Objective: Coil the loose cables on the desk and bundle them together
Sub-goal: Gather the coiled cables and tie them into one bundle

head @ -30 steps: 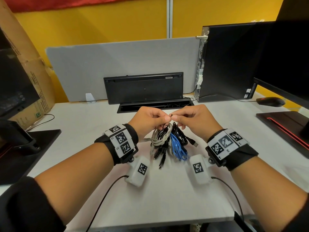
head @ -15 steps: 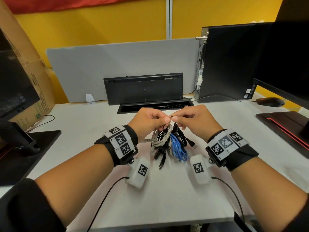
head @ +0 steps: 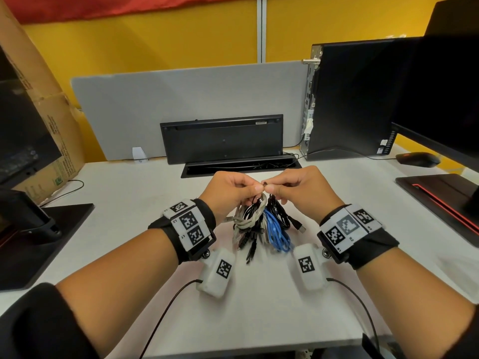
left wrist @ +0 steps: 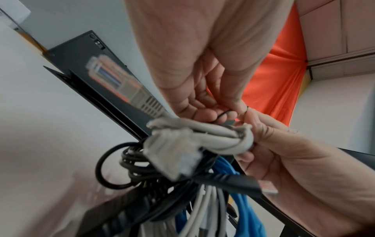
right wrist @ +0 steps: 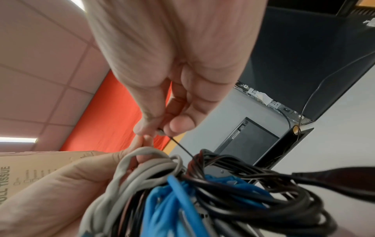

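We see a bundle with grey cables [head: 245, 221], black cables [head: 280, 213] and a bright blue cable [head: 276, 230]; a thin black tie [right wrist: 182, 148] runs from it to our fingers. Our wristbands [head: 204, 226] are black, carrying white tags [head: 188, 224] printed with black square codes. The desk [head: 259, 307] is white, the divider [head: 194, 104] pale grey, the wall [head: 155, 40] yellow under a red cloth [head: 103, 6]. The keyboard [head: 223, 137], computer [head: 357, 99] and mouse [head: 417, 159] are black. The box [head: 51, 120] is brown with green print. One black mat [head: 445, 193] bears a red stripe.
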